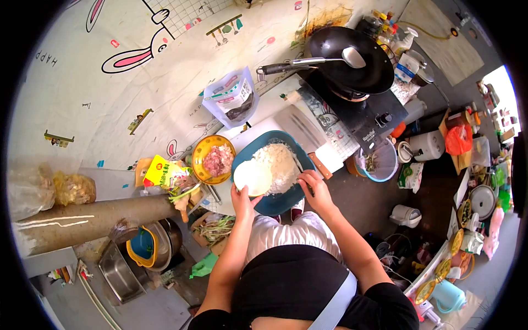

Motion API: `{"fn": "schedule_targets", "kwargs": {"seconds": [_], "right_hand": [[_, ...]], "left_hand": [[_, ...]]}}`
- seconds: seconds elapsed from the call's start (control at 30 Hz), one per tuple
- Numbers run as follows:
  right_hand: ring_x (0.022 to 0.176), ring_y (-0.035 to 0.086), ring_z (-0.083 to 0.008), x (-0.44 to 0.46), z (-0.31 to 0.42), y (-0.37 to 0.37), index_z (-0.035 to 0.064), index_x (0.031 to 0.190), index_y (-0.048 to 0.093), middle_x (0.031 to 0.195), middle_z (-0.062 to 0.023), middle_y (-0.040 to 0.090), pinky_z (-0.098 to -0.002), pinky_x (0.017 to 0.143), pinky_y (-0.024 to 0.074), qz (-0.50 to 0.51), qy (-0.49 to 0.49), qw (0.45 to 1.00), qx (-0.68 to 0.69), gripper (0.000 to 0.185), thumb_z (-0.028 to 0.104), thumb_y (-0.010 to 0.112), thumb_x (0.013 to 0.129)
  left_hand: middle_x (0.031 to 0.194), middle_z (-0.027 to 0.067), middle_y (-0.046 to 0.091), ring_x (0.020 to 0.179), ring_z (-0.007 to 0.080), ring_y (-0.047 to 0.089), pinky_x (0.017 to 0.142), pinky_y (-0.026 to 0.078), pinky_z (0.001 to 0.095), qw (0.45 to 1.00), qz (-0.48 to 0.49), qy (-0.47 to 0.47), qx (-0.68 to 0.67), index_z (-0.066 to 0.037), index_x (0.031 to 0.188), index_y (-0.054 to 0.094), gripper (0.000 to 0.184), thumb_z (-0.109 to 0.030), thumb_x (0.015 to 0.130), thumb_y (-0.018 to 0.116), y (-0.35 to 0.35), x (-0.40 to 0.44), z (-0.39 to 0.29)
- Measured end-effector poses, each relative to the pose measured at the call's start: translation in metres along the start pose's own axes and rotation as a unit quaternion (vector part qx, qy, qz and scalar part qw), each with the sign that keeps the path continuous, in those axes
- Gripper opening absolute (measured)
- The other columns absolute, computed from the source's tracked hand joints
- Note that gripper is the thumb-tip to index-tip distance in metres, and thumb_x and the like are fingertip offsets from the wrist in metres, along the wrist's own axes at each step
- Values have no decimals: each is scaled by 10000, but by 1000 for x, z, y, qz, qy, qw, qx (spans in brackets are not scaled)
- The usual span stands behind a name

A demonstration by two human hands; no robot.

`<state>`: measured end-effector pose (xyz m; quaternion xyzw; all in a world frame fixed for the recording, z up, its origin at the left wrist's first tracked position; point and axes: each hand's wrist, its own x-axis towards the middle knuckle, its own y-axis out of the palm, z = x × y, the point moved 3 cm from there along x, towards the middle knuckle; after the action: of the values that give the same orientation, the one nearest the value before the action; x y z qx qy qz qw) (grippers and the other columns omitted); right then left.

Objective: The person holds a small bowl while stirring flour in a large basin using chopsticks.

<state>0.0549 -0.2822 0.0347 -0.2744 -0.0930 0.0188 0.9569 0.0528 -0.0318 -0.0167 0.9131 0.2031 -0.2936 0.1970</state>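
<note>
A blue basin (273, 207) holds a heap of white flour (280, 157). My left hand (244, 203) grips the rim of a round white bowl (253, 177) over the basin's left side; its pale contents are too bright to make out. My right hand (317, 190), at the basin's right edge, is closed around a thin utensil (298, 163) that points into the flour. Its kind is unclear. Left of the basin stands a yellow bowl (198, 164) of minced meat (218, 160).
A cleaver (320, 165) lies right of the basin near a cutting board (297, 127). Behind are a wok (330, 44) with a ladle (352, 58) on a cooktop (366, 118) and a standing pouch (231, 98). A yellow seasoning packet (163, 171) and spring onions (185, 192) sit left.
</note>
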Motion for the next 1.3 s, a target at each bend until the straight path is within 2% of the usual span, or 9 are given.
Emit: {"fn": "schedule_targets", "kwargs": {"seconds": [0.13,0.4,0.53,0.73,0.77,0.87,1.0,1.13,1.3], "right_hand": [[934,645,-392,-6,4,13,5,1036,657,1034,-171,635,-420,789,524,51,4,997,53,120,85,631,949],[920,642,-393,-3,2,12,1,1027,653,1010,-173,638,-424,801,519,60,14,995,74,129,107,614,965],[952,640,-366,-3,4,10,3,1027,644,1021,-166,626,-403,819,518,15,37,999,9,113,91,621,960],[950,629,-387,-3,12,19,1,1035,637,1033,-179,617,-416,818,518,32,-27,997,62,126,105,610,968],[973,625,-391,-4,13,15,4,1050,633,1050,-182,614,-427,832,518,32,31,997,64,146,125,609,972],[993,624,-385,-5,5,20,6,1061,629,1072,-183,611,-432,848,517,32,43,999,4,162,141,610,975],[1003,619,-395,-11,10,35,9,1066,630,1078,-187,609,-431,848,516,79,-11,996,47,165,147,603,980],[974,627,-394,-4,17,23,19,1051,631,1046,-168,620,-430,829,514,45,26,998,23,143,141,606,980],[946,631,-381,-11,25,39,20,1006,642,1019,-168,617,-423,820,516,79,-3,995,65,121,133,621,968]], "left_hand": [[1360,131,483,1142,327,618,800,618,528,1000,12,3,5,-99,1449,345,495,-169,990,514,-2,-7,-5],[1342,136,517,1122,326,632,780,618,517,1000,11,-9,-6,-105,1425,378,454,-189,996,503,-7,-10,-7],[1329,141,525,1115,332,635,771,618,525,1000,1,-14,-8,-108,1417,385,451,-195,993,509,-15,-7,-3],[1332,150,520,1116,346,634,779,617,542,1000,0,-16,-9,-98,1419,367,470,-203,987,519,-27,-5,1],[1335,151,516,1120,346,632,782,617,544,1000,0,-15,-10,-97,1422,363,472,-199,987,517,-29,-5,0],[1343,155,509,1127,348,631,791,616,546,1000,2,-15,-14,-96,1430,351,478,-189,988,509,-27,-9,-3],[1344,156,512,1120,347,638,789,619,540,1000,1,-15,-15,-96,1441,341,482,-180,993,497,-31,-9,-3],[1340,155,519,1111,347,644,780,624,534,1000,2,-10,-15,-95,1447,338,485,-179,994,492,-34,-8,0],[1335,158,525,1115,350,644,777,627,527,1000,-4,-8,-16,-91,1441,344,479,-181,993,487,-37,-10,-1]]}}
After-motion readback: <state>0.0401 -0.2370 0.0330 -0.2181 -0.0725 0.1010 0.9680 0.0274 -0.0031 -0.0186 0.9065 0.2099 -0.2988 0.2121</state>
